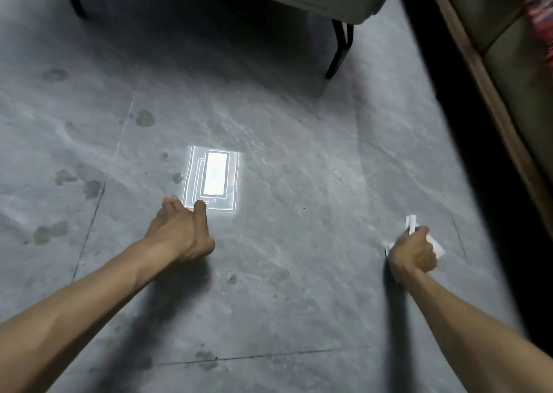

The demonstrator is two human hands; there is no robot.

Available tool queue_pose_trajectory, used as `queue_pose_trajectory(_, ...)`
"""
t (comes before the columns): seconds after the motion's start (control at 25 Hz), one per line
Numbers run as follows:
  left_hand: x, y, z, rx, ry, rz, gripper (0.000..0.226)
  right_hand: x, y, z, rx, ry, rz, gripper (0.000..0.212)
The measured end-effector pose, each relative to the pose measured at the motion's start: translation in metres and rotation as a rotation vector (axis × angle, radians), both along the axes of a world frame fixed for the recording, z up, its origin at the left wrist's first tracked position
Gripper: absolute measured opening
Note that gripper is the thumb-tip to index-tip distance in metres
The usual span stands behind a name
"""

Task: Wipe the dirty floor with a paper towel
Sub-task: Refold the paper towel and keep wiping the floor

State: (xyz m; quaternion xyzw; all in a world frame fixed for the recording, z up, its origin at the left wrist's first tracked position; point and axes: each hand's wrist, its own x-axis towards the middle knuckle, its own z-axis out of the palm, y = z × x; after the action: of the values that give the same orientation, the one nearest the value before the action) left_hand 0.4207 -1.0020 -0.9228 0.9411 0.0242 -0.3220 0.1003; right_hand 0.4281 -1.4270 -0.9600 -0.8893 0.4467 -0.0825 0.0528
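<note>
The grey tiled floor (299, 159) carries dull greenish-grey stains (91, 188) on its left side and near the bottom seam. My right hand (414, 253) grips a crumpled white paper towel (411, 223) at the right, low over the floor; white bits stick out above and beside the fist. My left hand (182, 231) rests on the floor at the middle with fingers stretched forward and holds nothing. A bright reflection of a ceiling light (214, 178) lies just beyond its fingertips.
A pale grey seat with dark legs (339, 48) stands at the top centre. A sofa with a wooden base (493, 99) runs down the right edge, with a dark gap beside it. Tile seams cross the floor at the left and bottom.
</note>
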Motion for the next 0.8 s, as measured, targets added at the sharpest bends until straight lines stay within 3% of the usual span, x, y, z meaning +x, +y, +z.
queue_pose_trajectory(0.08,0.000,0.001,-0.001,-0.014,-0.013,0.010,0.053,0.032,0.033,-0.008,-0.004,-0.044,0.077,0.024)
queue_pose_trajectory(0.28,0.000,0.006,0.004,-0.057,-0.030,0.008,0.050,0.047,0.233,-0.018,0.065,-0.054,0.699,0.014)
queue_pose_trajectory(0.36,-0.003,0.015,0.004,-0.133,-0.150,0.048,0.034,0.023,0.292,-0.011,0.085,0.010,1.077,0.017)
queue_pose_trajectory(0.48,-0.011,0.041,0.004,-0.207,-0.427,0.148,0.021,0.034,0.264,-0.008,0.016,0.084,1.519,0.025)
queue_pose_trajectory(0.52,-0.010,0.051,0.003,-0.216,-0.496,0.191,0.022,0.047,0.242,-0.005,-0.058,0.125,1.456,0.030)
queue_pose_trajectory(0.6,0.001,0.074,0.006,-0.240,-0.562,0.290,0.025,0.080,0.210,0.000,-0.130,0.157,1.039,0.036)
queue_pose_trajectory(0.68,0.021,0.105,0.010,-0.231,-0.567,0.370,0.027,0.105,0.235,-0.002,-0.009,0.031,0.680,0.022)
queue_pose_trajectory(0.72,0.031,0.121,0.012,-0.215,-0.563,0.391,0.027,0.112,0.271,-0.005,0.052,-0.012,0.612,0.016)
queue_pose_trajectory(0.8,0.051,0.144,0.014,-0.198,-0.536,0.393,0.027,0.107,0.356,-0.013,0.097,-0.022,0.820,0.019)
